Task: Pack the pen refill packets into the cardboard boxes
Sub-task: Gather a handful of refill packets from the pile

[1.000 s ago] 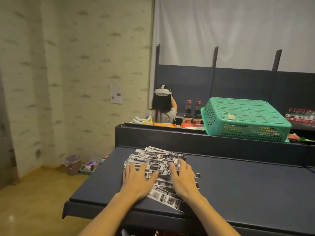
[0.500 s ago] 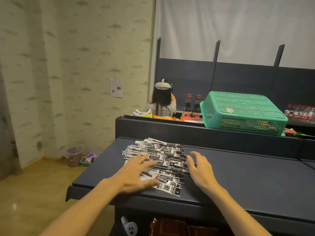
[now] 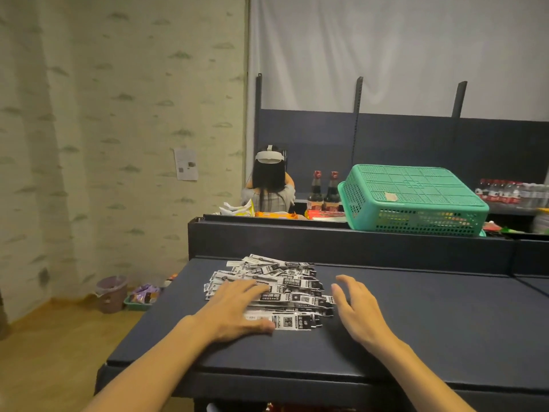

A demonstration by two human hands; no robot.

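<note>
Resting left hand [image 3: 234, 310] flat on refill packets [image 3: 285, 289], right hand [image 3: 356, 310] spread just beside pile, dark table [image 3: 430, 322]

The flat dark blue table top [image 3: 430, 322] carries one pile. Black-and-white printed pen refill packets [image 3: 285, 288] lie overlapped near its left end.

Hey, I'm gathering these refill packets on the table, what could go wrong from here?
The packets lie in a loose, overlapping heap, so squeezing them between the left hand and right hand may buckle or scatter some. The nearest ones sit close to the table's front edge and could slide off.
</note>
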